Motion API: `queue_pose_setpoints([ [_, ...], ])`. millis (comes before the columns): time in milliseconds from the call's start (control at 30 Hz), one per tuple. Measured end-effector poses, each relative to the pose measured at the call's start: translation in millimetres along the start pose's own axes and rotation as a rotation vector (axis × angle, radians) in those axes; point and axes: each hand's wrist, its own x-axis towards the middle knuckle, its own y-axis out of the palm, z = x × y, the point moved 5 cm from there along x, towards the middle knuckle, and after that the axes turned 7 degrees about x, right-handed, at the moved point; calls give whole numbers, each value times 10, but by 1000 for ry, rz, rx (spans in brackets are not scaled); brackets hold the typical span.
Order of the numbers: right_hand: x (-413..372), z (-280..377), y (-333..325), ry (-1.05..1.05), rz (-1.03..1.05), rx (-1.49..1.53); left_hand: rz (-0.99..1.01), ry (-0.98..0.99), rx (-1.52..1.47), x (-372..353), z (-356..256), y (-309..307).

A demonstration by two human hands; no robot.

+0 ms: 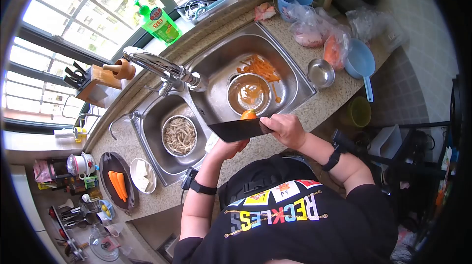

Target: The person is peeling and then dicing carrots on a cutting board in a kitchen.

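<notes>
My right hand (287, 130) is closed round the handle of a broad, dark-bladed cleaver (238, 129). The blade slants across in front of my body, near the front edge of the sink. Beneath and behind it, my left hand (228, 150) is closed on a carrot, its fingers partly hidden by the blade. The orange end of that carrot (249, 114) pokes out beyond the blade, above the rim of a metal bowl (269, 98). This bowl stands in the larger sink basin (211, 57) with orange peelings inside. More carrot peelings (258, 69) lie beside it.
The smaller basin holds a bowl of pale strips (179, 136). Two peeled carrots (118, 185) lie on a dark tray, near a white dish (143, 175) of white pieces. A faucet (162, 65) arches over the sink. Plastic bags (309, 30), a small metal bowl (320, 72) and a blue strainer (360, 60) sit right.
</notes>
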Motion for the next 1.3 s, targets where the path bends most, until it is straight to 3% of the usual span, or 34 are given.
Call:
queue_pose_setpoints([
  [33,-3,-25,-7,6,-1,1,107,-32,-9,0,26,14],
  [133,-46,-82,-27,-43,20,64,374,-113,-665,-3,89,83],
  [167,-82,-129,-10,-45,36,91,380,-117,-666,4,118,76],
  [233,-87,-162,-9,-45,48,116,643,-202,-812,-45,-8,155],
  [267,-83,-165,-21,-21,47,142,648,-206,-813,-44,-51,169],
  [333,-85,-192,-30,7,38,161,560,-230,-566,5,-98,169],
  [367,-101,-225,-15,54,42,138,429,-143,-307,53,-161,131],
  [400,-121,-258,4,101,47,114,238,-102,83,103,-237,23],
  [500,-172,-398,120,260,34,81,-364,229,423,212,-214,-7],
  [600,-192,-404,150,307,29,99,-326,144,440,202,-282,-26],
  [667,-200,-391,141,292,26,124,-269,224,360,224,-206,-81],
  [733,-175,-369,134,274,20,154,321,-113,-288,186,-76,62],
  [767,-155,-353,123,244,20,174,369,-153,-447,121,-111,119],
  [867,-99,-354,64,218,27,161,393,-107,-464,127,-118,129],
  [933,-97,-352,69,220,36,134,373,-91,-369,241,-55,134],
  [1000,-135,-418,119,309,57,70,-103,183,251,328,-169,28],
  [1167,-184,-495,167,380,64,51,-342,301,501,400,-198,66],
  [1300,-167,-577,241,465,68,56,-421,171,616,509,-26,96],
])
